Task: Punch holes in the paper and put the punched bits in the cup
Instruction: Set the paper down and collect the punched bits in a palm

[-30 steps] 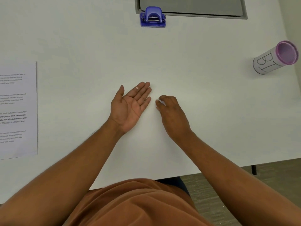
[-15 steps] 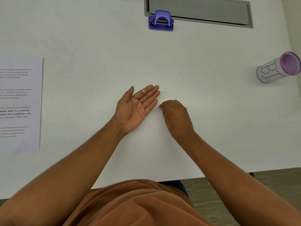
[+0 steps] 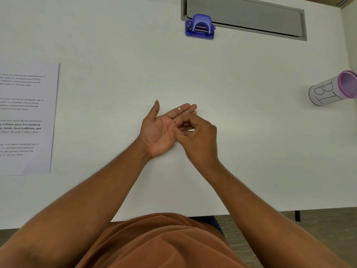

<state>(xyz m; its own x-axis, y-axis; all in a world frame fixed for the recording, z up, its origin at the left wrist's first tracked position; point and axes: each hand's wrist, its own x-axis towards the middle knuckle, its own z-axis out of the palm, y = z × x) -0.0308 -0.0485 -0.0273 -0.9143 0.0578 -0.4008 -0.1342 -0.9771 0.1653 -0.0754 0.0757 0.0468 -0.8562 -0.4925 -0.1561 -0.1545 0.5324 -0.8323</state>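
Surface: white table, gray recessed tray at the far edge, blue hole punch parked just in front of it
Paper: printed sheet lies flat far out to the left, well apart from both hands
Left hand: palm up, fingers together and flat, one punched bit sitting near the fingertips
Right hand: curled over the left fingers, thumb and forefinger pinched close; a second bit may be between them, too blurred to tell
Cup: purple-rimmed, marked "BT", at the far right edge
Step in hand: gathering bits onto the palm
Doing it well: keep the palm level, set the bit down gently, cup the fingers slightly before carrying it right
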